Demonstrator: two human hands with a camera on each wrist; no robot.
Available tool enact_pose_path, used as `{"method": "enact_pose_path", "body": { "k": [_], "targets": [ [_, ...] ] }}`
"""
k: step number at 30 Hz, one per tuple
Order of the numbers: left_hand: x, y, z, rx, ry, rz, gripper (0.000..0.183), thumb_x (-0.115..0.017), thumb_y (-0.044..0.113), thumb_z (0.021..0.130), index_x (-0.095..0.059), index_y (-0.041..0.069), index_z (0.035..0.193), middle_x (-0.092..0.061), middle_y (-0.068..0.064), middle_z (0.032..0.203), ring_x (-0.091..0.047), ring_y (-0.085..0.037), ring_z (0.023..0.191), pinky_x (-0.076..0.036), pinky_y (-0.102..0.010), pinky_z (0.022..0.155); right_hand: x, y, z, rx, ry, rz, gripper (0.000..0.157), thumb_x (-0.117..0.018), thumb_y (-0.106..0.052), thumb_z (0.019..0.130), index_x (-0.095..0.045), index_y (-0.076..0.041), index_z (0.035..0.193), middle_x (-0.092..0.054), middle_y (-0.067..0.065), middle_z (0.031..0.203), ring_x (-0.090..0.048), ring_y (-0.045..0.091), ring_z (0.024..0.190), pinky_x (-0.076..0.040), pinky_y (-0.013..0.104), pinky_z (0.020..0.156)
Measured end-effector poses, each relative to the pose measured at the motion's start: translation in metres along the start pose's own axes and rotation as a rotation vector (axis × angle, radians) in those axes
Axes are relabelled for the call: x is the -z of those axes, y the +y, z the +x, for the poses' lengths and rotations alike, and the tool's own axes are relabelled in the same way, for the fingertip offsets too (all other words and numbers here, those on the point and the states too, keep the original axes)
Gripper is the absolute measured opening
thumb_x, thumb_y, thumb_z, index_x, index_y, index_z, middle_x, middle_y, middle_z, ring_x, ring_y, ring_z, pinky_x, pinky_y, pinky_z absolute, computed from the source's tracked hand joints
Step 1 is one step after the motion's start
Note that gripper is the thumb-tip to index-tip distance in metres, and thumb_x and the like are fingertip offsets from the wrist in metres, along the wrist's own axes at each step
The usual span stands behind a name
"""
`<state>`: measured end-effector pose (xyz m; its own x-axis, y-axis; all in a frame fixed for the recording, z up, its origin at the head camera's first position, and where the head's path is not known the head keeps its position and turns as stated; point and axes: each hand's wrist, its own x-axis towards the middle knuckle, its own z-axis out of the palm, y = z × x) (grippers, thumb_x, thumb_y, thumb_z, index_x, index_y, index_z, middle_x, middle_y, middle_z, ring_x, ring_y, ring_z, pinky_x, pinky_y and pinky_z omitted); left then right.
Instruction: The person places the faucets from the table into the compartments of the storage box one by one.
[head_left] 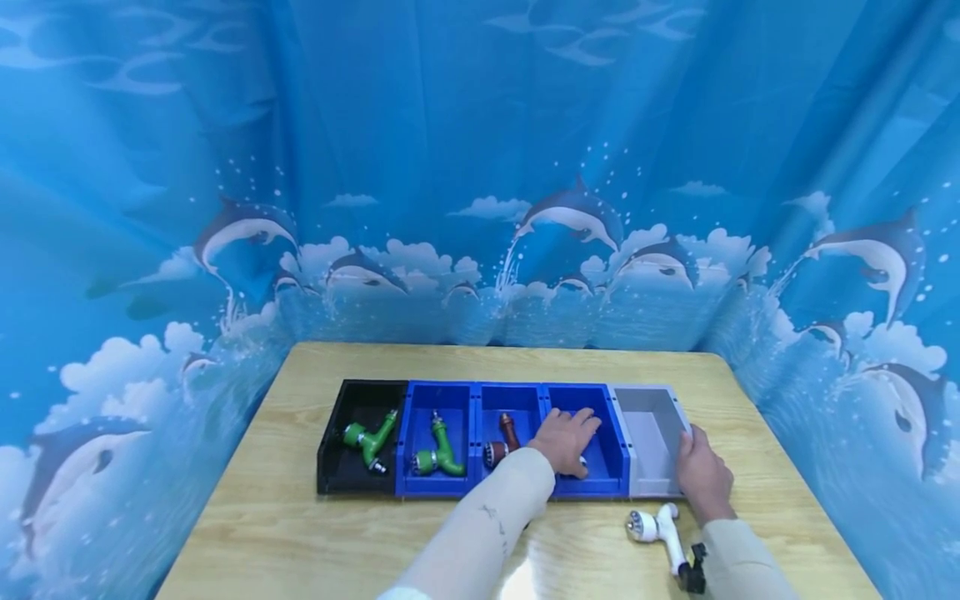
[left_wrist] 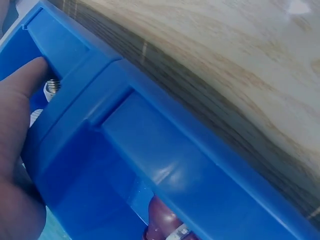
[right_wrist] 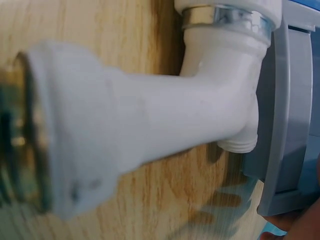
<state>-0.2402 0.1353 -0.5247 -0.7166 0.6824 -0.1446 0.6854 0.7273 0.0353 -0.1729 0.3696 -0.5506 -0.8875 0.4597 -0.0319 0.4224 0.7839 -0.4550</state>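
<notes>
My left hand (head_left: pixel 566 442) reaches into the fourth bin (head_left: pixel 617 473), a blue one, with its fingers spread over a white fitting that is mostly hidden beneath it. In the left wrist view the thumb (left_wrist: pixel 22 80) points down beside the threaded metal end of that white fitting (left_wrist: pixel 51 88). At the row's right end, my right hand (head_left: pixel 705 475) grips the outer side wall of the grey bin (head_left: pixel 651 442), which has nothing inside. A white tap (head_left: pixel 670 537) lies on the table in front of this bin, close below the right hand.
Leftward along the row stand a black bin (head_left: pixel 330 467) with a green tap (head_left: pixel 375 440), a blue bin with another green tap (head_left: pixel 442 454), and a blue bin with a brown-red tap (head_left: pixel 508 432). A blue dolphin-print curtain (head_left: pixel 480 208) surrounds the wooden table (head_left: pixel 255 500).
</notes>
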Motion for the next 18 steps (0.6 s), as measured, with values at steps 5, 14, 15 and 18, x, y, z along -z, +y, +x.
{"method": "enact_pose_path", "body": {
  "k": [5,14,15,18],
  "targets": [
    [0.0013,0.0019,0.0007,-0.001,-0.007,0.019,0.087,-0.075,0.056,0.077,-0.034,0.032,0.149,-0.030,0.010,0.156,-0.039,-0.014,0.137,-0.027,-0.036,0.116,0.0003,0.0009,0.0014,0.000,0.006,-0.004,0.061,-0.011,-0.040,0.105,-0.031,0.004,0.144,-0.046,0.035,0.133,-0.050,0.056,0.111,-0.041,0.064,0.088],
    [0.0083,0.0040,-0.0047,0.000,-0.019,0.071,0.083,-0.074,0.058,0.077,-0.035,0.037,0.148,-0.030,0.011,0.156,-0.043,-0.014,0.133,-0.031,-0.032,0.110,-0.0007,0.0019,0.0018,0.005,0.014,0.005,0.061,-0.012,-0.040,0.105,-0.032,0.003,0.143,-0.047,0.035,0.132,-0.051,0.056,0.110,-0.041,0.064,0.088],
    [0.0083,0.0042,-0.0052,0.003,-0.023,0.075,0.083,-0.073,0.058,0.077,-0.035,0.037,0.148,-0.030,0.011,0.156,-0.043,-0.014,0.133,-0.031,-0.032,0.110,-0.0010,0.0021,0.0018,0.005,0.013,0.005,0.061,-0.012,-0.040,0.105,-0.032,0.003,0.143,-0.047,0.035,0.132,-0.051,0.056,0.110,-0.041,0.063,0.088],
    [0.0084,0.0050,-0.0064,0.005,-0.030,0.085,0.082,-0.072,0.059,0.078,-0.034,0.038,0.148,-0.028,0.012,0.156,-0.042,-0.013,0.134,-0.030,-0.032,0.110,-0.0012,0.0019,0.0017,0.002,0.011,0.008,0.062,-0.012,-0.041,0.105,-0.032,0.003,0.143,-0.047,0.035,0.133,-0.051,0.055,0.111,-0.041,0.063,0.088]
  ]
}}
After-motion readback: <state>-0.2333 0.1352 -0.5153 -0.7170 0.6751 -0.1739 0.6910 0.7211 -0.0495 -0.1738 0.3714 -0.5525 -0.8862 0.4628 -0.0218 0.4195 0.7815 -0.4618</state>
